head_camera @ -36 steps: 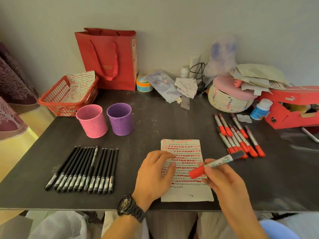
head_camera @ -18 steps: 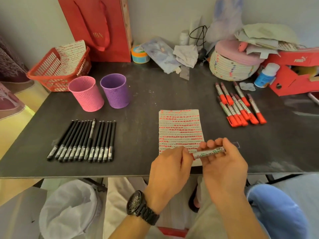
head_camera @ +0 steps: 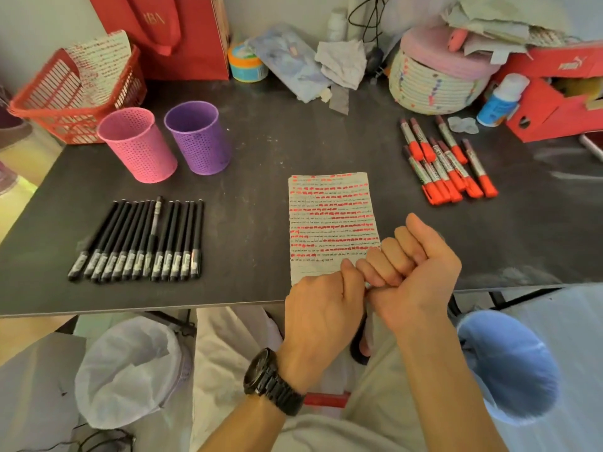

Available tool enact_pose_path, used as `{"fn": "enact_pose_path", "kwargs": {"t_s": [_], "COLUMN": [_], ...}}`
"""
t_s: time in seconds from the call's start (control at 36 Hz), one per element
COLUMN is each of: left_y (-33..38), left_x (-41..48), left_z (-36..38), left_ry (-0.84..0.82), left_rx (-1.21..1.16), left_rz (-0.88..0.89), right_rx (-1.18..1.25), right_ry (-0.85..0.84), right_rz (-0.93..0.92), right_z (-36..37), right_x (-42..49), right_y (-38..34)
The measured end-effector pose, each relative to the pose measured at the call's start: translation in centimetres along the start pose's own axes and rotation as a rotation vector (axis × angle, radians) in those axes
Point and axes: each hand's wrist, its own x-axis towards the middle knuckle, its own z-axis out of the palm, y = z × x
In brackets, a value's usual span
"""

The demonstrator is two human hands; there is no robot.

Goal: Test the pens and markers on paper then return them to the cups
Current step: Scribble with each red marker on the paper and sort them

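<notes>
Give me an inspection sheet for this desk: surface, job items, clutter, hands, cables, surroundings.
Surface: dark table, scuffed, dusty.
Job's things: marked paper near front edge; black pens in a row, left; red markers grouped, right; pink cup and purple cup upright, no pens showing.
Clutter: red basket, red bag, woven basket, shoebox along the back.
Hands: left hand and right hand curled, touching over paper's near end; contents hidden.
Cables: black cable by the wall.
Surroundings: lined bin on the floor, front left.

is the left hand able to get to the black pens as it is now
Likely yes for the path: bare table lies between the left hand and the pens. But it is curled against the right hand, perhaps gripping something hidden, so it may be busy.
</notes>
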Motion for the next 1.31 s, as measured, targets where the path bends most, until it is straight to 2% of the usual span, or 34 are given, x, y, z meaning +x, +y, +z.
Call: {"fn": "enact_pose_path", "kwargs": {"t_s": [0.06,0.14,0.19,0.28,0.39,0.47,0.61,0.69,0.81,0.94,1.14,1.31], "left_y": [0.2,-1.1,-3.3,-5.0,-4.7,-4.8,-6.1,-6.6,-7.0,-7.1,-7.3,-7.2], "left_x": [0.0,0.1,-0.1,-0.2,0.9,2.4,4.1,3.9,3.9,4.0,4.1,4.0], "left_z": [-0.6,-1.6,-2.8,-4.4,-4.6,-4.0,-2.1,-1.2,-0.8,-0.8,-0.6,-0.5], "left_ry": [-0.032,-0.190,-0.159,-0.020,0.067,0.074,-0.032,-0.085,-0.065,-0.041,-0.028,-0.004], "left_rx": [-0.022,-0.114,-0.169,-0.253,-0.328,-0.151,0.022,0.106,0.136,0.110,0.101,0.101], "left_rz": [0.001,-0.186,-0.306,-0.387,-0.238,-0.064,0.051,0.089,0.090,0.082,0.064,0.060], "right_rx": [0.004,0.059,0.147,0.183,0.101,-0.166,-0.472,-0.674,-0.919,-0.983,-1.114,-1.242], "right_ry": [-0.083,-0.181,-0.252,-0.221,-0.120,0.005,0.013,-0.017,-0.034,-0.043,0.045,0.074], "right_rz": [0.031,-0.002,-0.069,-0.122,-0.064,-0.043,-0.056,-0.131,-0.300,-0.276,-0.456,-0.505], "right_z": [0.1,-1.1,-2.3,-3.2,-1.9,-1.5,-1.3,-1.2,-1.8,-2.3,-2.9,-3.2], "right_x": [0.2,0.9,1.6,2.8,3.8,4.0,3.9,3.8,4.1,4.5,4.6,4.7], "right_y": [-0.2,-2.6,-5.3,-7.6,-5.5,-4.1,-2.7,-1.9,-1.2,-0.6,0.5,1.1]}}
